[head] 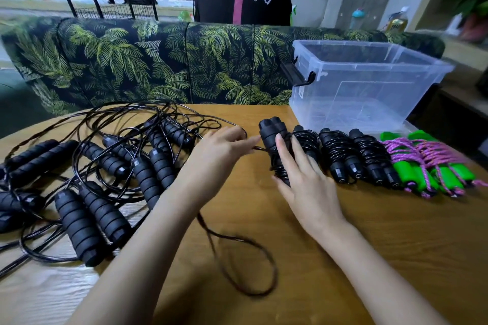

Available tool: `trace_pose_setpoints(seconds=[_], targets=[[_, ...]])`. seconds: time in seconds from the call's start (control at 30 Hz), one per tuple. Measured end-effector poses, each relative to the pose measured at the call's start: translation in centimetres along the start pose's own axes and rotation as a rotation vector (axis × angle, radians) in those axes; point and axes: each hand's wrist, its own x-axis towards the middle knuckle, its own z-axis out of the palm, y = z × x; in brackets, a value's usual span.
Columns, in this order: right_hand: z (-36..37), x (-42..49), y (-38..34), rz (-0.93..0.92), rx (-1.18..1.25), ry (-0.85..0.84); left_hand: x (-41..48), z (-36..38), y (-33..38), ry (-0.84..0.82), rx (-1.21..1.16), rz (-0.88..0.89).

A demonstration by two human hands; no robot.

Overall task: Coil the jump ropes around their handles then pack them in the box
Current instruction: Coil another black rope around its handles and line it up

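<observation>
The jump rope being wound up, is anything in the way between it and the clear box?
Nothing blocks it. The black handles in the right hand sit just in front of the clear box, whose top is open. Three wound black ropes lie beside them along the box's front wall, probably low enough to lift over.

The table (396, 258) is wood, grained, with a soft sheen. The black handles (76, 221) look like matt, ribbed foam with smooth plastic end caps. Their cords (237, 243) are thin and glossy, seemingly plastic-coated. The green handles (412, 175) are smooth, shiny plastic, wound with rough braided cord (404, 146). The box (369, 92) is clear, smooth plastic with a black plastic latch (298, 75). The sofa (132, 60) wears matt, leaf-printed cloth.
</observation>
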Motion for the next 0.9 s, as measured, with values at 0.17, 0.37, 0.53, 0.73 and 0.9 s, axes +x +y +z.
trace_pose_setpoints(seconds=[0.17, 0.37, 0.53, 0.73, 0.9], targets=[[-0.3, 0.1, 0.1, 0.083, 0.158, 0.000, -0.6, 1.5, 2.1, -0.002, 0.222, -0.110], [0.7, -0.6, 0.1, 0.170, 0.685, -0.030, -2.1, 2.9, 2.2, -0.140, -0.547, -0.468], [1.2, -1.0, -0.4, 0.238, 1.092, -0.126, -1.9, 3.0, 1.9, -0.159, -0.866, -0.596], [1.1, -1.2, -0.9, 0.194, 1.161, -0.147, -1.9, 2.2, 2.6, -0.078, -1.175, -0.650], [1.7, -1.5, -1.9, 0.068, 0.788, 0.007, -2.1, 2.5, 2.7, 0.094, -1.137, -0.768]])
